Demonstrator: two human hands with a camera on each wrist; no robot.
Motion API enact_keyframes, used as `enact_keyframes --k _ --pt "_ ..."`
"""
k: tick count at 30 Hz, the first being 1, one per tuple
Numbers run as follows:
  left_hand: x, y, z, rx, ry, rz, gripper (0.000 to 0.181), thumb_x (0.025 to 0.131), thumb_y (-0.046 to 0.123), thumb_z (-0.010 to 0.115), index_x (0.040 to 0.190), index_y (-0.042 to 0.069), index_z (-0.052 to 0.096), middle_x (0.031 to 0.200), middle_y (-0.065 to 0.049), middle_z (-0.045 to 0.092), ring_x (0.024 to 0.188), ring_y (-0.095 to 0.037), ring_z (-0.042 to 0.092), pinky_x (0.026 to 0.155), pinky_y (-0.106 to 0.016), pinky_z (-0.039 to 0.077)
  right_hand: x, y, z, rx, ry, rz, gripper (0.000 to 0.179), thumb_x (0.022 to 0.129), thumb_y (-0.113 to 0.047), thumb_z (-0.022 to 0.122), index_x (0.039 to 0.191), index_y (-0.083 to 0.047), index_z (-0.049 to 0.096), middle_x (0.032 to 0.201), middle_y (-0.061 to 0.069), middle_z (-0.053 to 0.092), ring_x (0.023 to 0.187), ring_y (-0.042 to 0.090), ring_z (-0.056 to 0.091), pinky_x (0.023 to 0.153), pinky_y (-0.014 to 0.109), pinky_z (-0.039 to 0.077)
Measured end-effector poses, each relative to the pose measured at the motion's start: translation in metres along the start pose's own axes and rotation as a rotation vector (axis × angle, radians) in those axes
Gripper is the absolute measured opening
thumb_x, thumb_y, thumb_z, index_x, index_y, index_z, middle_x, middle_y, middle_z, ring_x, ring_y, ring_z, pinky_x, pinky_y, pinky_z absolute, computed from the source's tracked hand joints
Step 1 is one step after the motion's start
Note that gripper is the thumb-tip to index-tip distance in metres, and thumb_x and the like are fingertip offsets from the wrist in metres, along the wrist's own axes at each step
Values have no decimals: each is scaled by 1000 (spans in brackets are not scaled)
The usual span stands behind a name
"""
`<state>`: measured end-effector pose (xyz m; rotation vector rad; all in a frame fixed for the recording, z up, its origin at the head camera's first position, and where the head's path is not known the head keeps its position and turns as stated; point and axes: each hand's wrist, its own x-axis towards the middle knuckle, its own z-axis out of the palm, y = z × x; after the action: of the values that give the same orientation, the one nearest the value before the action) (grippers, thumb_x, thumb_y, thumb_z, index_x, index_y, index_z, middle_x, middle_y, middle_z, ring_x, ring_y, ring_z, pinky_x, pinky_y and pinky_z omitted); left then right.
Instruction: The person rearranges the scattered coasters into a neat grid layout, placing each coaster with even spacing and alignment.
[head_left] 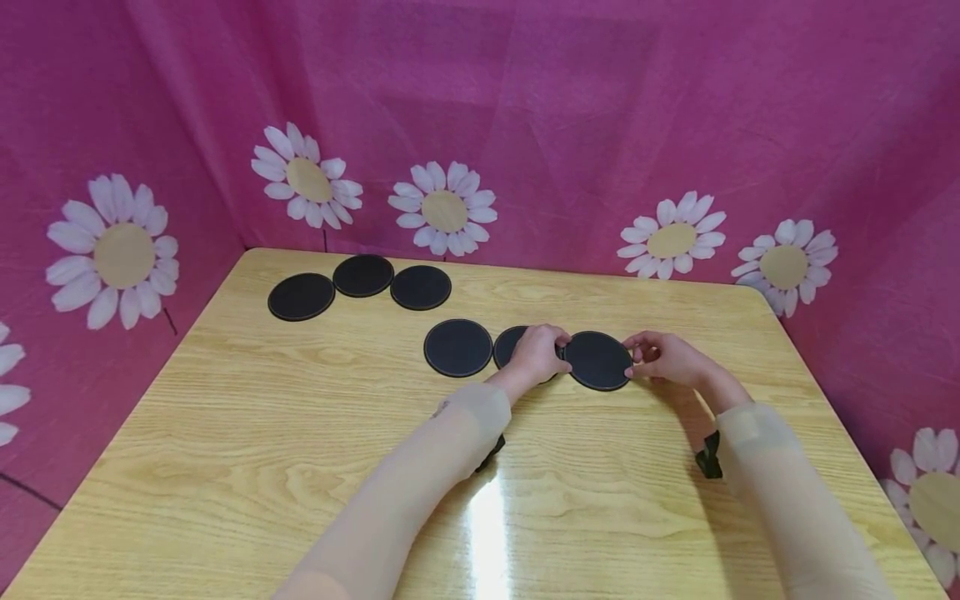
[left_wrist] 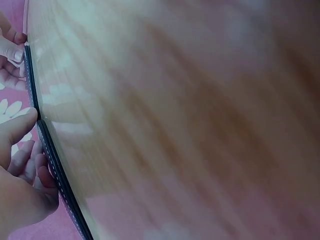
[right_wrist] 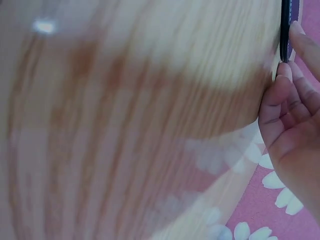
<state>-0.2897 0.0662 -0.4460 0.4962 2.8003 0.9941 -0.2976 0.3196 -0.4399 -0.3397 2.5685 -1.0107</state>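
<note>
Three round black coasters lie flat in a row on the wooden table. My right hand (head_left: 667, 358) has its thumb and fingers curled at the right rim of the rightmost coaster (head_left: 597, 361). Reaching over the middle coaster (head_left: 507, 342) and covering much of it, my left hand (head_left: 536, 354) has its thumb and a finger at the rightmost coaster's left rim. The left coaster (head_left: 457, 347) stands free of both hands. In the left wrist view, my left thumb sits where two stitched coaster edges (left_wrist: 57, 170) meet. The right wrist view shows fingertips against a coaster edge (right_wrist: 285, 30).
Farther back on the left, another three black coasters (head_left: 363, 276) form a slight arc on the table (head_left: 262, 433). A pink cloth (head_left: 525, 125) printed with white daisies hangs behind the table and along both sides.
</note>
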Motion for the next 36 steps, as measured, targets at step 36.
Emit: enact_keyframes --k 36 --pt "-22 -24 -60 -127 -27 22 47 87 15 68 131 3 54 126 -10 60 116 -24 55 95 -34 47 1 -51 4 -228 160 -121 47 87 -27 69 125 -4 56 102 14 62 85 26 60 69 30 49"
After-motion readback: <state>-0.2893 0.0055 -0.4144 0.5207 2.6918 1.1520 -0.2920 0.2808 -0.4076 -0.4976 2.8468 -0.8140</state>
